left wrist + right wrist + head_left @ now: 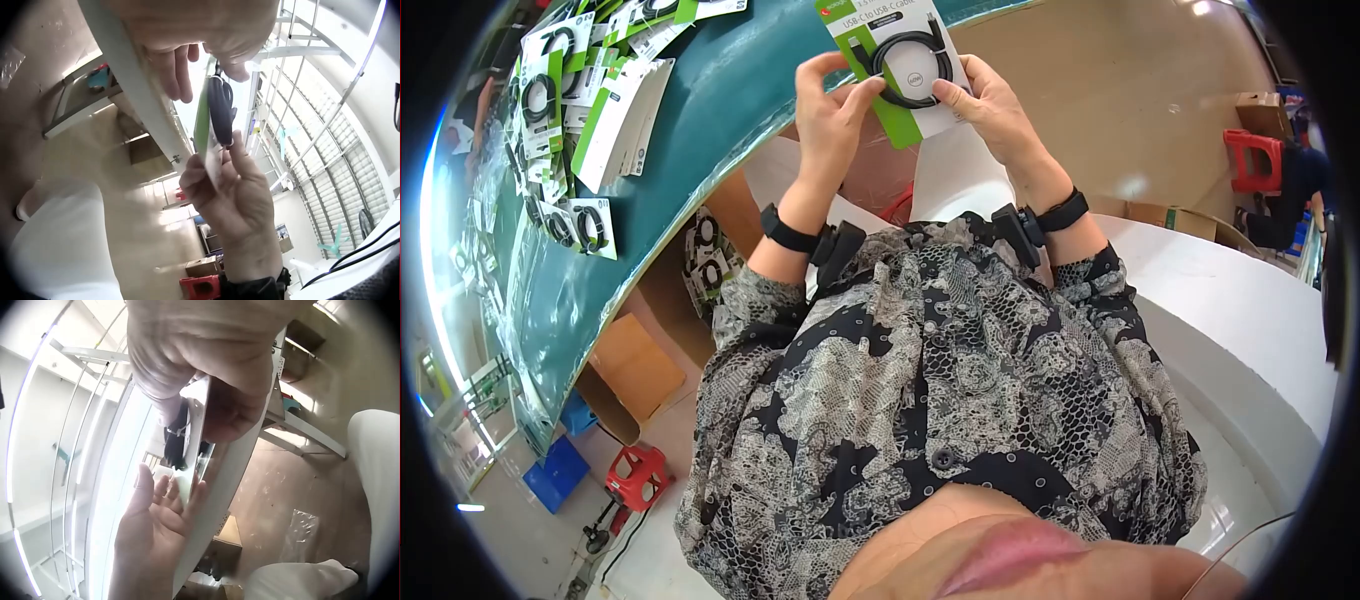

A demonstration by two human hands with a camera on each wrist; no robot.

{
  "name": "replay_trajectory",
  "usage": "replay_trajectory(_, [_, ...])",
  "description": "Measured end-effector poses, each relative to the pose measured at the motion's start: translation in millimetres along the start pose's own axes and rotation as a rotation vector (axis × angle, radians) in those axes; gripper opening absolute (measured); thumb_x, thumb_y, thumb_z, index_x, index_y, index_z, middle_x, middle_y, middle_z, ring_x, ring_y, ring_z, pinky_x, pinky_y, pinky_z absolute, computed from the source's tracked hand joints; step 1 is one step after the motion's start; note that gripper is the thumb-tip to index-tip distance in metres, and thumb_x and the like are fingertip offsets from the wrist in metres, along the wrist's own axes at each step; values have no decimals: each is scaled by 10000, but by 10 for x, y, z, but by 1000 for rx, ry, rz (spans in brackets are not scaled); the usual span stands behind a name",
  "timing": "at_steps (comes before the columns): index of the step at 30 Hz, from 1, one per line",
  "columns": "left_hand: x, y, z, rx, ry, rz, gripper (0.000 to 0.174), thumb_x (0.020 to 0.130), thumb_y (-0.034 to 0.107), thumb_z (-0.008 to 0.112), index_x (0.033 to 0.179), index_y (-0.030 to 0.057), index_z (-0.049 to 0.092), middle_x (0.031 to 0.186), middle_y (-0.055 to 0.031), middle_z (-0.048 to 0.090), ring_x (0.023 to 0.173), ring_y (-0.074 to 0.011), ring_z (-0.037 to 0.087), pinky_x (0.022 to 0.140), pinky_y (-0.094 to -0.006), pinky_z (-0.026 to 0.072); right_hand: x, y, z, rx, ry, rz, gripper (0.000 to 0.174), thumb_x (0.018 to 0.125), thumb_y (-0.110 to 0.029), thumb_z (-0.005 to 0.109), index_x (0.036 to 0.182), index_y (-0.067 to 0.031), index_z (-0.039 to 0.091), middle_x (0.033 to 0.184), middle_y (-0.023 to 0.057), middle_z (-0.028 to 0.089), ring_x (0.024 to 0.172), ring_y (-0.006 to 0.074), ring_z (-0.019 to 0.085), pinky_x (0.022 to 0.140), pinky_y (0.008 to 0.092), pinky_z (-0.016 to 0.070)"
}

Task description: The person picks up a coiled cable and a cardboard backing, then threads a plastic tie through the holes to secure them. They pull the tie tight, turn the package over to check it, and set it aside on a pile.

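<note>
Both hands hold a retail card (941,117) up in front of the body. It is white and green, printed "USB-C to USB-C cable", with a coiled black cable (908,101) tied to its face. My right hand (1007,118) pinches the card's right edge, thumb in front and fingers behind. At the left edge, my left hand (832,122) has its thumb tip beside the coil and its index finger bent behind the card. Seen edge-on in the left wrist view, the card (204,122) stands upright between the two hands, the cable bundle (220,109) bulging from one side.
A pile of similar carded cables (540,105) covers the left of the green table (710,115), beside a stack of cards (622,125). Under the table edge is a cardboard box (640,365). Red stools (637,475) stand on the floor; a white curved surface (1200,275) lies at right.
</note>
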State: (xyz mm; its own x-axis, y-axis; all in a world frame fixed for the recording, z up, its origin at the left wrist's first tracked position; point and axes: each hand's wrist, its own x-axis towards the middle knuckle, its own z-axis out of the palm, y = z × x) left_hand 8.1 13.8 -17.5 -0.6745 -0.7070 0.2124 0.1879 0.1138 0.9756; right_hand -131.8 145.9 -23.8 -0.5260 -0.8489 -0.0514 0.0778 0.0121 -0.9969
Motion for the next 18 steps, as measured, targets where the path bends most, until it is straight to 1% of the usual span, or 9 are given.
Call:
replay_trajectory(1, [-45,-6,13,1,-2,0,393,868,98,621,1183,-20,419,1074,-98,584,973,-165,599,784,-314,530,-9,-4,-5,1,2,-1,396,877,-240,637,1142,11,484,945,34,584,874,72,546,772,195,438])
replay_trajectory(4, [-161,-90,29,-575,-169,-475,360,903,148,578,1186,-18,428,1088,-99,576,947,-166,603,704,-328,548,1,-34,-19,-55,20,-45,363,882,-214,622,1128,11,480,938,45,582,852,87,554,747,215,456])
replay_trajectory(5, [-177,-95,58,-575,-164,-472,360,903,148,578,1186,-18,428,1088,-99,576,947,-166,603,704,-328,548,-8,-45,-5,-55,15,-46,363,882,-214,622,1128,11,480,938,45,582,852,87,554,747,215,456])
replay_trajectory(8, [-123,-106,193,-628,-211,-599,324,916,149,536,1195,12,442,1108,-92,567,929,-168,603,638,-328,548,8,-118,64,-138,51,-35,341,872,-194,625,1108,6,483,953,53,580,839,88,557,734,229,468])
replay_trajectory(9, [-120,-112,201,-631,-217,-582,324,916,149,536,1195,12,442,1108,-92,567,929,-168,603,638,-328,548,7,-78,86,-147,50,-50,341,872,-194,625,1108,6,483,953,53,580,839,88,557,734,229,468])
replay_trajectory(12, [-41,-146,271,-614,-125,-588,312,904,107,526,1201,44,454,1114,-82,562,930,-174,600,616,-321,544,132,-37,61,-201,84,-121,337,853,-176,635,1102,-5,485,963,62,584,839,95,560,732,248,478])
replay_trajectory(14, [-40,-116,249,-628,-120,-586,314,901,97,521,1205,56,454,1111,-76,563,936,-177,601,613,-319,543,142,-115,129,-313,90,-117,330,816,-136,631,1101,-22,508,892,86,601,842,132,578,747,294,481])
replay_trajectory(15, [-58,-94,214,-632,-99,-612,317,898,88,516,1209,68,454,1107,-69,565,941,-181,602,610,-317,542,221,-158,77,-314,95,-130,330,816,-136,631,1101,-22,508,892,86,601,842,132,578,747,294,481])
replay_trajectory(18, [-111,-22,112,-628,-60,-642,321,899,81,509,1214,82,450,1109,-58,563,961,-192,601,623,-321,546,545,-263,-200,-121,-282,-107,293,809,-150,644,1057,-27,551,893,122,607,836,143,594,731,301,484])
